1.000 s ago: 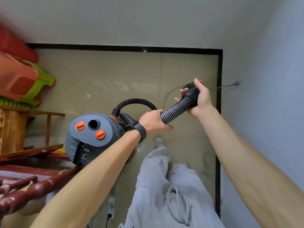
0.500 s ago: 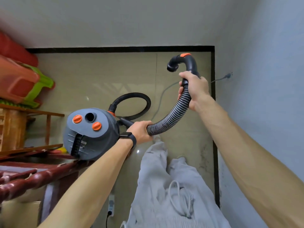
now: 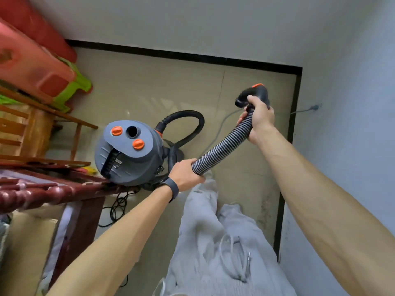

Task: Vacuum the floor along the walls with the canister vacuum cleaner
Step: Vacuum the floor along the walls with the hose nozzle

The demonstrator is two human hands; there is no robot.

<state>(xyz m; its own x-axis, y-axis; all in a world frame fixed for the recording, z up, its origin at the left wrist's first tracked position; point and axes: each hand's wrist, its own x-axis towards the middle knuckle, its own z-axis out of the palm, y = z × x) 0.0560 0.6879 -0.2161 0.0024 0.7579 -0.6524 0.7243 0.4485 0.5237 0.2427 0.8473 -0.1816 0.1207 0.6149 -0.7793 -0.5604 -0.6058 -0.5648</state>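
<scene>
Your left hand was clenched around the lower end of the ribbed hose near the middle of the view, with a dark wristband on the wrist behind it. Your right hand grasped the same hose higher up, at two o'clock from the left hand. Its fingers were wrapped just below the curved black handle piece, which had an orange button on top. Between your hands the hose ran in a gentle arc.

The canister vacuum cleaner was just beside your left hand, at its nine o'clock, with its grey top turned toward you. Two orange knobs flanked a round opening there. Its near edge met the dark red wooden furniture at eight o'clock of the view; whether the two touched could not be told. A black hose section looped out from the canister's two o'clock side and curved back toward your left hand.

The beige tiled floor was edged by a black baseboard at twelve o'clock and again at three. A grey cable crossed the tiles toward a plug in the right-hand wall. Red and green plastic stools sat at ten o'clock, above a wooden frame at nine. A tangle of black cord lay at the canister's seven o'clock, and your grey trousers filled six o'clock.
</scene>
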